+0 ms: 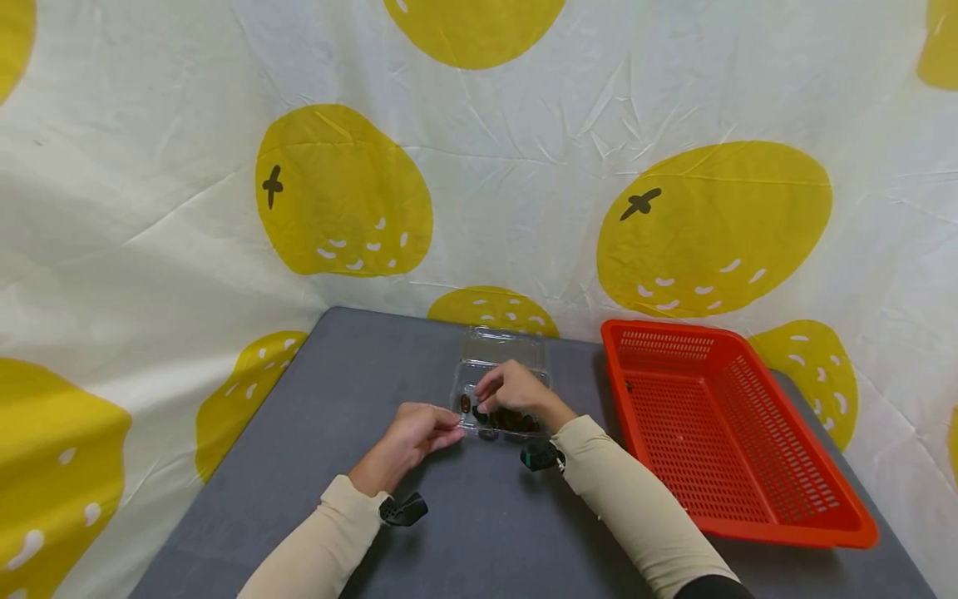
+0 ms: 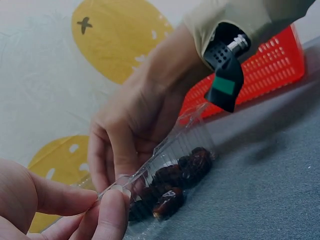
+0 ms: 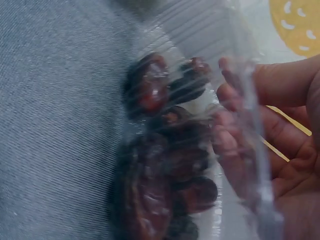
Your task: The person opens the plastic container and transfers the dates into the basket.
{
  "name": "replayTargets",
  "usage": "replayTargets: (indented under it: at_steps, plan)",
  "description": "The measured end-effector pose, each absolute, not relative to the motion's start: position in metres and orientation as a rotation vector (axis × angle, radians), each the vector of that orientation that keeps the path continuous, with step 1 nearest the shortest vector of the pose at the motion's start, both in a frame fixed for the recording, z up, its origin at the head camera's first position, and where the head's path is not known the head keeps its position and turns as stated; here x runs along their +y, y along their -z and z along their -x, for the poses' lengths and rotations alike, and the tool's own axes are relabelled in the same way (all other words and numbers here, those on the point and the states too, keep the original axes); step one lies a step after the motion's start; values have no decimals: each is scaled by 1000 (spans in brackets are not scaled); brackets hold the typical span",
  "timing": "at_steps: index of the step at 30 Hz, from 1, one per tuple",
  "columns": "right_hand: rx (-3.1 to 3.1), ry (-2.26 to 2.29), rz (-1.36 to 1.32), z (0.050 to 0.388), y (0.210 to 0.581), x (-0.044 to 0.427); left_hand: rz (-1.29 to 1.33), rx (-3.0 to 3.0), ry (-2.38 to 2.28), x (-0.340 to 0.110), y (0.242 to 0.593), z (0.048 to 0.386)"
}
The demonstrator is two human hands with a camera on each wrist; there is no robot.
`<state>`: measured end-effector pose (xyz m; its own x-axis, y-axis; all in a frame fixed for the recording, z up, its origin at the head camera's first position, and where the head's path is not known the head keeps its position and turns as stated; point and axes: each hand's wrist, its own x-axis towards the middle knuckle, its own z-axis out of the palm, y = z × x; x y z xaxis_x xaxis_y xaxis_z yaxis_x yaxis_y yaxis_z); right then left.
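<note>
The left hand (image 1: pixel 415 434) pinches a clear box (image 1: pixel 469 378) on the grey table (image 1: pixel 374 366), its lid (image 1: pixel 500 349) pointing away (the leftmost date (image 1: pixel 465 403) inside lies lengthwise front-to-back). Over more dark dates (image 1: pixel 516 422), the right hand (image 1: pixel 516 388) bends its fingers, hold unclear; rightmost stands a red basket (image 1: pixel 699 449).

Container (image 1: pixel 505 349): clear thin plastic, ribbed, glossy; dates (image 3: pixel 149 200): wrinkled, glossy skins; basket (image 1: pixel 722 449): smooth plastic, faint sheen; tabletop (image 1: pixel 359 374): matt, woven-looking cloth; backdrop (image 1: pixel 516 116): creased sheet, soft sheen

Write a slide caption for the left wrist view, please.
Left hand pinches a clear plastic clamshell of dates while the right hand reaches inside.
</note>
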<state>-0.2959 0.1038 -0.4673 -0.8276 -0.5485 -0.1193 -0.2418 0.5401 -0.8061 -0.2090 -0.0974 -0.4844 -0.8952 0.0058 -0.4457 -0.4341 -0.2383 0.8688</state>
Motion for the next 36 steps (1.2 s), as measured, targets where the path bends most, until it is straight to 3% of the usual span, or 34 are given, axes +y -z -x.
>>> replayTargets:
  at_steps: [10, 36]
  plan:
    - [2506, 1087, 651, 297, 486, 97, 492, 1727, -2219, -98, 485, 209]
    - [2497, 1150, 738, 296, 465, 106, 495, 1730, -2218, -98, 486, 209]
